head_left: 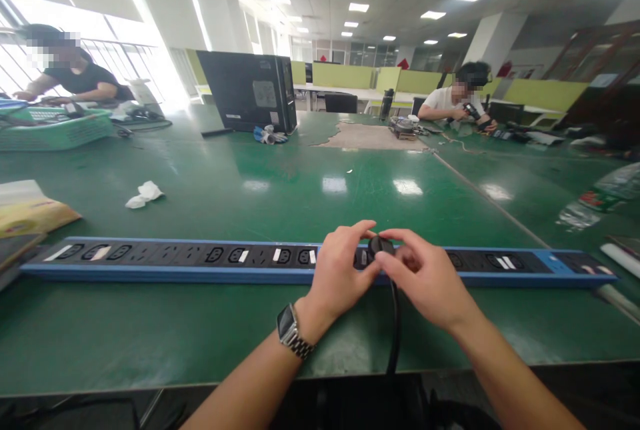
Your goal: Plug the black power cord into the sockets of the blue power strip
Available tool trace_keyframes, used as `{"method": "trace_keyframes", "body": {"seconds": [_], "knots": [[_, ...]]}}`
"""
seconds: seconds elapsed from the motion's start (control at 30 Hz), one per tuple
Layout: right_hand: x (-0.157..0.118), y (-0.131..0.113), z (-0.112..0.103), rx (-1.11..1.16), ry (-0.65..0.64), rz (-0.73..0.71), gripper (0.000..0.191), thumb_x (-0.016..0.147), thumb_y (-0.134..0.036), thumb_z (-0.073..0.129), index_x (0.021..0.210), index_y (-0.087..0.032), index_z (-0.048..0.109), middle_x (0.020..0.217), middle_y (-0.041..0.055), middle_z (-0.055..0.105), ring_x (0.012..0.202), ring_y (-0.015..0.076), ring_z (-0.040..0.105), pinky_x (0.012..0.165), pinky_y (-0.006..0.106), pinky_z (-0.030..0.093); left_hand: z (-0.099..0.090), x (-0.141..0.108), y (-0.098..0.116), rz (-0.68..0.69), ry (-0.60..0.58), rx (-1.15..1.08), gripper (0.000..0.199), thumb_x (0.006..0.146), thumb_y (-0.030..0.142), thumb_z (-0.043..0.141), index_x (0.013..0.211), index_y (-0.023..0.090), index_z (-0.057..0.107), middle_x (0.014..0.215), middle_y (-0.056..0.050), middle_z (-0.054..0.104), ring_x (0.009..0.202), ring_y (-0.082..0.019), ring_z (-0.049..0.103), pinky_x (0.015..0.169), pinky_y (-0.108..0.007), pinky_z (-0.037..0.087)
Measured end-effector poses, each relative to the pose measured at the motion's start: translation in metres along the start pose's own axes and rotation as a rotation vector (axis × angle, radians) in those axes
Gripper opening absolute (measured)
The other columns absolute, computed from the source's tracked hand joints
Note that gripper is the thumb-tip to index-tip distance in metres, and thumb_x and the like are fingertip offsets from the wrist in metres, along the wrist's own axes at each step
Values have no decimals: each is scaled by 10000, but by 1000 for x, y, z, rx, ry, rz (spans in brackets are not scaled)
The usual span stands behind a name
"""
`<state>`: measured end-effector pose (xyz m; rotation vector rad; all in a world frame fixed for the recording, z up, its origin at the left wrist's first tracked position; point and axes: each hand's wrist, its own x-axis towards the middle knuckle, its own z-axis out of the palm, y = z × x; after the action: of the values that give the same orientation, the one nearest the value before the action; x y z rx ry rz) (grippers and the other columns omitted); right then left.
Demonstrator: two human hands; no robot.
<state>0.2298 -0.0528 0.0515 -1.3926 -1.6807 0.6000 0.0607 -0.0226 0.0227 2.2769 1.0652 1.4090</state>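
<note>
A long blue power strip [190, 273] with black sockets lies across the green table in front of me. Over its right-of-middle part, my right hand [425, 273] pinches a black power plug [381, 245] between thumb and fingers. My left hand [343, 263], with a watch [289, 327] on the wrist, closes on the same plug from the left. From the plug a black cable [395, 330] hangs down over the table's front edge. The plug sits at the sockets, but my fingers hide whether it is inserted. White stickers mark several sockets.
A black computer case [250, 91] stands at the back, gloves [270, 135] beside it. Crumpled tissue [145, 194] lies left; a green basket [55, 129] stands farther back. A plastic bottle [603, 193] lies right. Two people [90, 77] sit at the table's far sides.
</note>
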Motion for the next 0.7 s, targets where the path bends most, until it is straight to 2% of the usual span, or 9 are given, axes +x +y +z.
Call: {"method": "trace_keyframes", "body": {"seconds": [0.1, 0.23, 0.33, 0.43, 0.53, 0.6, 0.7], "knots": [[1, 0, -6, -200, 12, 44, 303, 853, -408, 565, 1051, -209, 679, 498, -51, 551, 453, 128, 502, 466, 250, 323, 3, 2, -3, 35, -80, -20, 455, 843, 259, 654, 1274, 245, 511, 1163, -72, 673, 1084, -238, 605, 947, -409, 477], [9, 27, -23, -285, -77, 113, 331, 838, -415, 539, 1008, -190, 712, 531, -25, 604, 475, 143, 517, 478, 260, 338, -17, -13, -22, -42, -142, 130, 352, 854, 304, 663, 1188, 224, 586, 1155, -85, 672, 1093, -263, 598, 942, -431, 482], [17, 35, -29, -356, -148, 119, 322, 811, -408, 541, 958, -199, 736, 512, -23, 598, 463, 147, 511, 467, 263, 325, -26, -23, -30, -67, -240, 288, 442, 852, 337, 669, 1261, 207, 565, 1251, -101, 641, 1170, -282, 565, 1013, -467, 437], [23, 30, -22, -488, -107, 28, 268, 796, -369, 549, 900, -221, 748, 515, -18, 604, 455, 148, 512, 472, 271, 324, -22, -26, -30, -33, -324, 416, 587, 844, 436, 675, 1365, 231, 500, 1374, -99, 574, 1285, -301, 494, 1095, -500, 355], [25, 28, -8, -640, -5, -68, 196, 791, -316, 556, 830, -248, 735, 558, -3, 632, 492, 157, 543, 493, 279, 322, -15, -27, -29, -24, -333, 507, 588, 841, 468, 670, 1361, 249, 504, 1373, -98, 575, 1290, -307, 490, 1108, -518, 325], [22, 30, 1, -712, 28, -77, 156, 787, -301, 567, 803, -260, 717, 578, 3, 644, 511, 164, 563, 493, 279, 305, -13, -27, -29, -7, -341, 539, 584, 840, 460, 672, 1358, 248, 503, 1380, -103, 566, 1288, -309, 486, 1108, -521, 318], [15, 33, 7, -768, 45, -16, 154, 803, -323, 568, 862, -270, 700, 623, 12, 669, 510, 174, 573, 486, 279, 269, -13, -28, -30, 14, -357, 557, 602, 841, 448, 672, 1374, 247, 480, 1391, -104, 554, 1295, -309, 473, 1104, -515, 316]]}}
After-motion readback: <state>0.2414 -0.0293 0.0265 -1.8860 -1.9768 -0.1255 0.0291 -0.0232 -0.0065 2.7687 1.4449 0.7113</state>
